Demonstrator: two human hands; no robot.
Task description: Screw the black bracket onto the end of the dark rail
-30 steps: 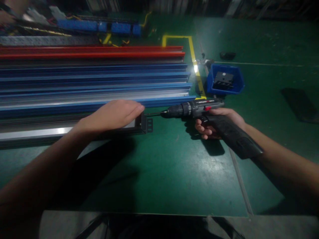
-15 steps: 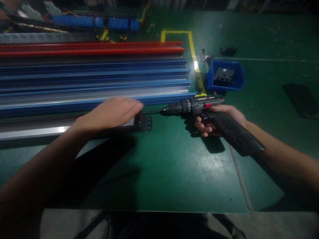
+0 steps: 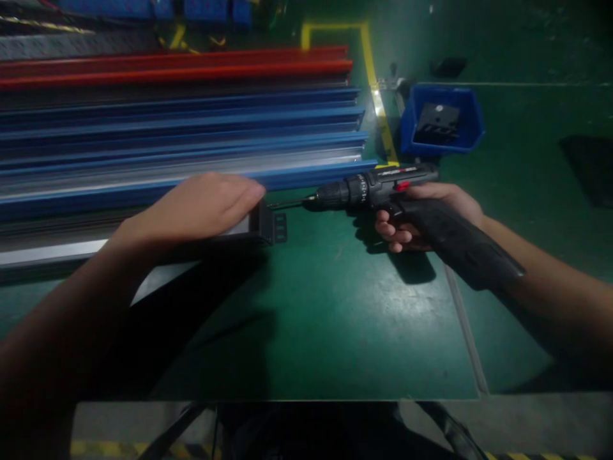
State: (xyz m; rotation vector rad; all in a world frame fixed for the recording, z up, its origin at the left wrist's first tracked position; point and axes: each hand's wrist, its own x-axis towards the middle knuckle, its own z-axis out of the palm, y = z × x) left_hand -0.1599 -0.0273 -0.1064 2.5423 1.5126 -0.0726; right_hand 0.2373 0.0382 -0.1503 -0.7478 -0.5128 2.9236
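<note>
My right hand is wrapped round the handle of a black cordless drill with a red switch. The drill points left, and its long thin bit reaches the end of a dark metal profile. At that end sits a black slotted bracket. My left hand is closed over the profile's end, just left of the bracket, with its fingers folded over the far edge. The fingertips and the inside of the profile are hidden by the hand.
Blue profiles and red profiles lie side by side beyond my left hand. A blue bin with black plates stands at the back right. Yellow tape marks the green table, whose front edge is near me.
The view has tilted down slightly, so the far items sit higher in the picture. Both hands, the drill and the profile keep about the same places relative to each other.
</note>
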